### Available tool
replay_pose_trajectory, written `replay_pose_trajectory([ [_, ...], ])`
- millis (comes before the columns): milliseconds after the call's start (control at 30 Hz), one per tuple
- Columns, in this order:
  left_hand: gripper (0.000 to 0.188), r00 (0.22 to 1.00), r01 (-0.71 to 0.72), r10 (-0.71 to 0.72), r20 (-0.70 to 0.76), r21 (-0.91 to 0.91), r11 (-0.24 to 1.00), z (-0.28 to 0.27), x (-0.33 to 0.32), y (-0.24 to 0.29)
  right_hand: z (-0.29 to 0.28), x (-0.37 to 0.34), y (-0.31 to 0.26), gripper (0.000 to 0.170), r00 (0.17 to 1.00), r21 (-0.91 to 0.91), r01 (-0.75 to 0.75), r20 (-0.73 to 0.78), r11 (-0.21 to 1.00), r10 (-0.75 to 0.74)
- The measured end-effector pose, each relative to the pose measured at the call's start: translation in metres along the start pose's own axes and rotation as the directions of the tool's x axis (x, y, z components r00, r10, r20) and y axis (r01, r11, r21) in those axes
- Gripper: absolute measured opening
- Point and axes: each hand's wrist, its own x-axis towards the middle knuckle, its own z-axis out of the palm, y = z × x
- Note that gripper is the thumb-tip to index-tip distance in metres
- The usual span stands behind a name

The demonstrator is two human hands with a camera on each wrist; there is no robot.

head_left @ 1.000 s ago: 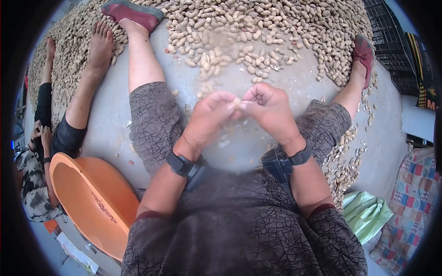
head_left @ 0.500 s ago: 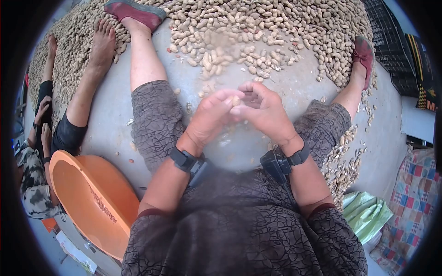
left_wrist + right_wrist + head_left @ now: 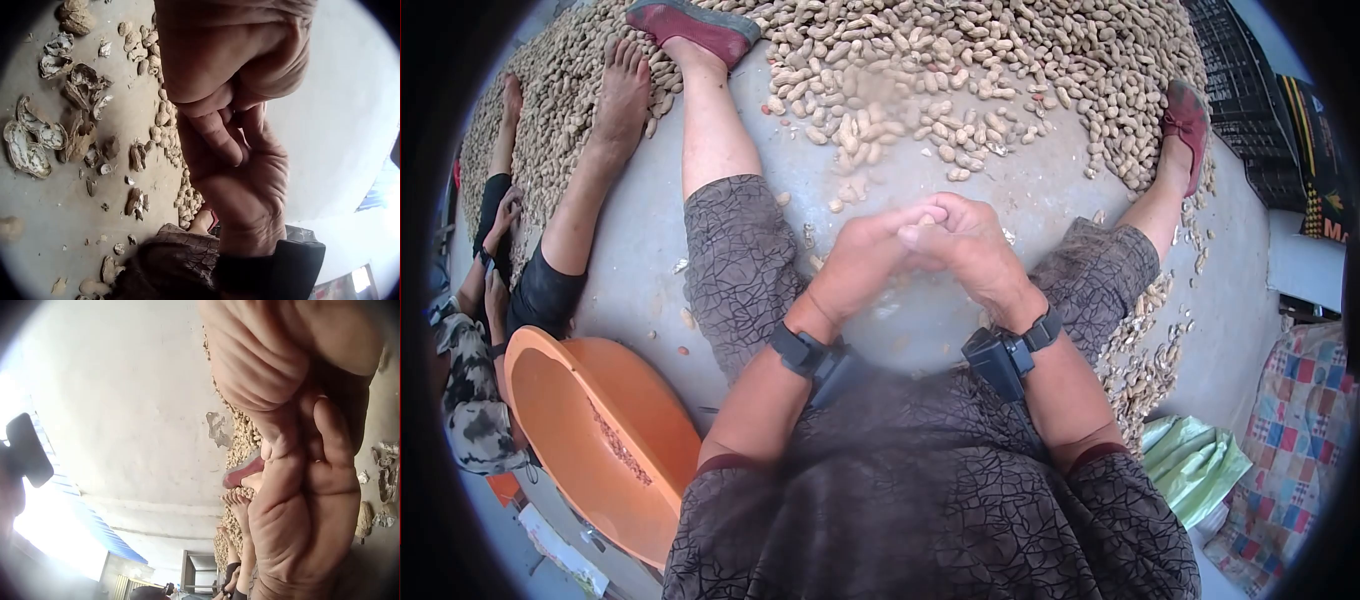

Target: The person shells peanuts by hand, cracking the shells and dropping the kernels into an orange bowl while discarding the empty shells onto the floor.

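Note:
Both hands meet in front of my lap in the head view, with a peanut (image 3: 927, 220) mostly hidden among their fingertips. My left hand (image 3: 862, 255) holds it from one side, its fingers tucked against the other hand. From the opposite side my right hand (image 3: 982, 250) grips it, thumb lying over the top. In the left wrist view, curled fingers (image 3: 222, 140) of the two hands overlap and cover the peanut. On the floor beyond the hands, loose peanuts (image 3: 865, 135) lie before a large heap (image 3: 990, 40).
An orange basin (image 3: 545, 400) with some reddish kernels inside stands at my left. Another person's bare foot (image 3: 620, 100) and hands are beyond it. Broken shells (image 3: 1145, 360) and a green sack (image 3: 1195, 465) lie at my right. Dark crates (image 3: 1245, 110) stand at far right.
The fingers parted a little around the peanut half a second ago and have now come together over it, the hands pressing closer. The other person's hands have also shifted.

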Motion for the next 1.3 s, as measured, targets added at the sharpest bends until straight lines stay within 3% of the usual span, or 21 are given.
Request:
replay_pose_trajectory([
  [67,0.04,0.991,-0.08,0.084,0.104,-0.043,0.996,0.001,-0.002,0.001,0.001,-0.002,-0.001,0.027,0.999,0.097,-0.019,-0.024,0.995,0.021],
  [300,0.046,0.993,-0.054,0.045,0.108,0.082,0.995,-0.007,-0.005,0.001,0.002,0.002,0.005,0.02,0.998,0.018,0.057,-0.04,0.998,-0.056],
  [367,0.046,0.992,-0.035,0.045,0.12,-0.079,0.996,-0.004,-0.004,0.001,0.002,0.003,0.006,0.018,0.995,0.01,0.086,-0.055,0.996,-0.085],
  [467,0.044,0.995,-0.03,0.045,0.092,-0.153,0.988,-0.001,-0.003,-0.001,0.002,0.003,0.006,0.023,0.998,0.047,0.039,-0.051,0.998,-0.036],
  [533,0.042,0.995,-0.036,0.053,0.088,-0.19,0.981,-0.001,0.0,-0.001,0.002,0.006,0.007,0.028,1.0,0.198,-0.006,-0.015,0.98,0.009],
  [633,0.038,0.995,-0.051,0.07,0.071,-0.242,0.969,0.0,0.002,0.0,0.005,0.007,0.006,0.03,1.0,0.264,-0.004,-0.004,0.964,0.006],
  [867,0.035,0.997,-0.066,0.073,0.011,-0.322,0.944,-0.012,0.005,-0.011,0.003,0.008,0.008,0.03,0.999,0.188,0.027,0.014,0.982,-0.03],
  [1167,0.029,0.99,-0.129,0.103,-0.101,-0.296,0.946,-0.004,0.006,-0.004,-0.003,0.006,-0.001,0.017,0.995,0.105,0.072,-0.075,0.992,-0.064],
  [1233,0.028,0.986,-0.139,0.104,-0.132,-0.291,0.947,0.0,0.006,-0.003,-0.006,0.009,0.003,0.018,0.995,0.065,0.097,0.0,0.993,-0.097],
  [1300,0.028,0.98,-0.152,0.108,-0.165,-0.283,0.947,0.001,0.007,-0.003,-0.003,0.008,0.003,0.017,0.996,0.053,0.086,-0.018,0.995,-0.085],
])
